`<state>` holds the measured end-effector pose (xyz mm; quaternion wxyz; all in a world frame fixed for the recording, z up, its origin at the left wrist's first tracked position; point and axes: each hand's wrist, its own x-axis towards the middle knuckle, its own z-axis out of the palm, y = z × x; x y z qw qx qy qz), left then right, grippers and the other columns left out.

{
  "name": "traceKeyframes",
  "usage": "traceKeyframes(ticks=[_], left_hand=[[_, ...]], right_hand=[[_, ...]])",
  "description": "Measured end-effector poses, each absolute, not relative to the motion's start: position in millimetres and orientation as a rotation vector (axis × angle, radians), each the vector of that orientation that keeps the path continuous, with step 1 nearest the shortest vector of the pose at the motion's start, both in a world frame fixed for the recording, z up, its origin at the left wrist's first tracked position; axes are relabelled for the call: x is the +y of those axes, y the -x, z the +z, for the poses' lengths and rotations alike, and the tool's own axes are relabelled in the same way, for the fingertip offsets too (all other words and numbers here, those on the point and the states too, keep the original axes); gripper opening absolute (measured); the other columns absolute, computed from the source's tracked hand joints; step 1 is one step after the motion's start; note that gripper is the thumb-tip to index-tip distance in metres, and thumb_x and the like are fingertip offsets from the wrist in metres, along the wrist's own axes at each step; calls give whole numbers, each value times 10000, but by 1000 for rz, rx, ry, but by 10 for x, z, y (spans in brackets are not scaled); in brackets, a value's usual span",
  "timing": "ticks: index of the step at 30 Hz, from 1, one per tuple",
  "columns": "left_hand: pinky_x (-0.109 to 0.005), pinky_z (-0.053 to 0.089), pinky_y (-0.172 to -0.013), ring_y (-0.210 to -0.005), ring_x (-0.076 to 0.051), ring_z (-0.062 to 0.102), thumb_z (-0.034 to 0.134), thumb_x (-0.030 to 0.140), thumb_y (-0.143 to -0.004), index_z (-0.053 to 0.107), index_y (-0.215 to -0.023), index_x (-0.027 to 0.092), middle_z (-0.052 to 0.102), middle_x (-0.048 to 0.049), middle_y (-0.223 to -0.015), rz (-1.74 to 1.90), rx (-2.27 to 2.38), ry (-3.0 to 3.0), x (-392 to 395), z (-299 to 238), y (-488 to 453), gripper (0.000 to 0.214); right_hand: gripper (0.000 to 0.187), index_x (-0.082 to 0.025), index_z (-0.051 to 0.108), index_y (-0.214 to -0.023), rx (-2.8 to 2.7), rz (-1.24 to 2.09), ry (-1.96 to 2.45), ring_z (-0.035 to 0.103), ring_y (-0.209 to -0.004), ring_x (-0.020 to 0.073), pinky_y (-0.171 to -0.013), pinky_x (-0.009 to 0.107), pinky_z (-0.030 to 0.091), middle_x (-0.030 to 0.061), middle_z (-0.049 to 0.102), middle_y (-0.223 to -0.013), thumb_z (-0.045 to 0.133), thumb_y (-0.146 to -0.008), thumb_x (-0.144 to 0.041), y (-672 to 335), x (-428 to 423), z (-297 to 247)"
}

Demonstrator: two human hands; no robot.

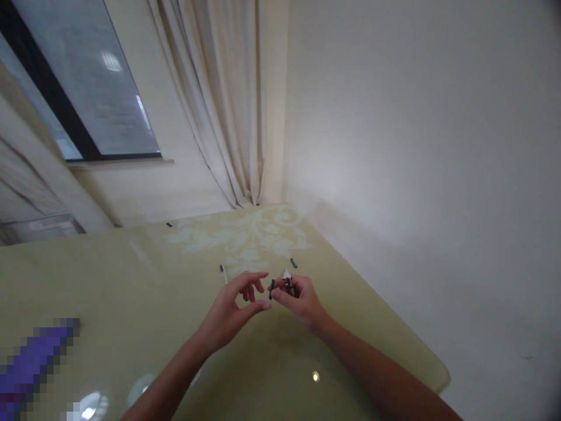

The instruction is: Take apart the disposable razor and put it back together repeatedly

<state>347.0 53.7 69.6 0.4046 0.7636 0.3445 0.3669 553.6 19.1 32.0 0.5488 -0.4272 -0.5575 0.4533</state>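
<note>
My right hand [304, 301] is closed, with a small black strip-like piece [272, 289] pinched at the fingertips. A small whitish piece with dark parts [286, 275] shows between the same hand's fingers; its kind is too small to make out. To the left, my left hand [232, 310] is open, thumb and forefinger spread apart just short of the black piece. Beyond the right hand, a short dark strip [293, 263] lies on the table. Behind the left hand is a dark-ended piece [221, 268] with a thin white length, partly hidden by the fingers.
The glossy pale-green table [144, 304] has a white floral pattern and meets a plain wall [416, 146] on the right. Another small dark piece [169, 224] lies near its far edge. A pixelated purple patch [39, 356] covers the lower left. Curtains [219, 105] hang behind.
</note>
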Motion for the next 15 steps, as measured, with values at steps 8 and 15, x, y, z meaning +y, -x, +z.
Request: traceKeyframes(ticks=[8,15], left_hand=[[-261,346,-608,-651,-136,473,718,633,-851,804,-897,188,653,-9,-749,641,887,-1531,476,716,-3538,455],[-263,356,-673,-756,-159,505,838,553,-772,815,-1052,210,687,-30,-866,657,824,-1413,490,680,-3499,443]], right_hand=[[153,-219,763,-1062,-1926,303,972,602,-714,183,-634,290,446,63,654,-855,695,-939,-280,-5707,136,385],[213,-216,679,-1145,-2010,289,975,608,-778,198,-698,304,433,65,658,-918,653,-977,-345,-5733,95,458]])
